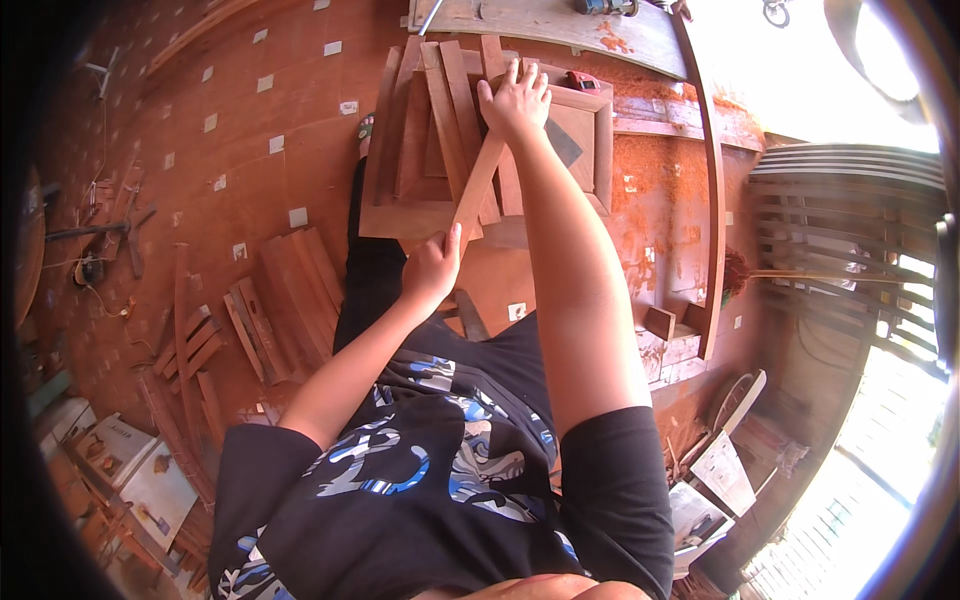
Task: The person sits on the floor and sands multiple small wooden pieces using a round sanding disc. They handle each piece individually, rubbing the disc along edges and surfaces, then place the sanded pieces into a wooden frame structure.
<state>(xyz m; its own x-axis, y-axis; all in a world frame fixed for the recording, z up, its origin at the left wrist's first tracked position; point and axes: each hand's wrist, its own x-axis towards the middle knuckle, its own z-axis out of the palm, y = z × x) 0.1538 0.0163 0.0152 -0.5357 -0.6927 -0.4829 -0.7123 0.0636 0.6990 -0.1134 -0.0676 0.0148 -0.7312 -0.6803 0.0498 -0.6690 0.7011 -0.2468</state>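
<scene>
Both my hands on a wood slat over the frame stack.

The slat point(477, 190) runs slantwise from my left hand point(432, 268), which grips its near end with the thumb up along it, to my right hand point(515, 100), which lies flat, fingers spread, pressing its far end. It rests on a stack of wood frames point(440, 140) at my legs. Sawdust point(655, 165) covers the floor to the right; loose boards point(290, 290) lie on the tiled floor point(230, 120) to the left.

The right hand point(515, 100) hides the wooden strip's point(478, 185) far end.
</scene>
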